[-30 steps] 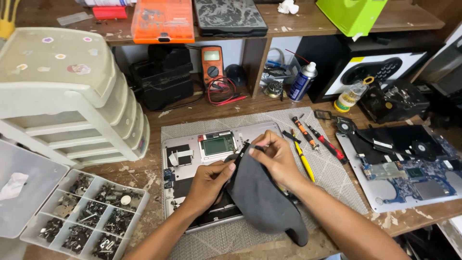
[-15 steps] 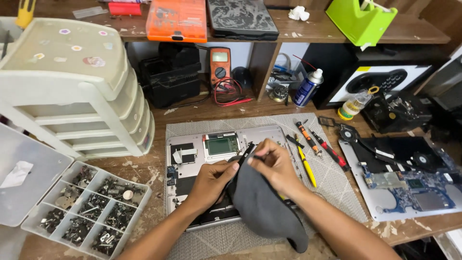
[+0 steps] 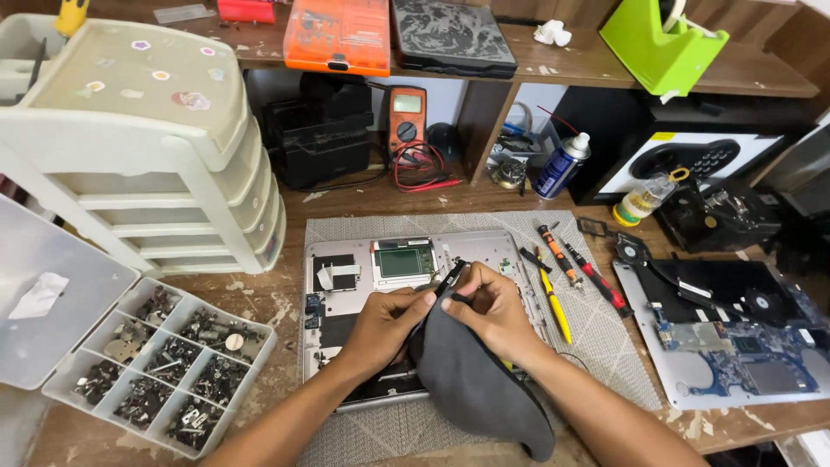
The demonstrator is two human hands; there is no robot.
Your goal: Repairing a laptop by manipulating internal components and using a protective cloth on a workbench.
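Hands [image 3: 389,316] and [image 3: 493,311] both pinch a thin black part [image 3: 451,278] with grey cloth [image 3: 471,380] over the opened laptop chassis [image 3: 346,259]; wiping seems midway, reassembly not begun.

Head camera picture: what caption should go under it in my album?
Two hands, left hand and right hand, hold a dark cloth over an opened laptop case on a wooden workbench.

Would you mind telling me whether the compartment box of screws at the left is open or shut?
Open. The screw organiser has its clear lid swung back flat on the bench, so the screws in every compartment lie uncovered.
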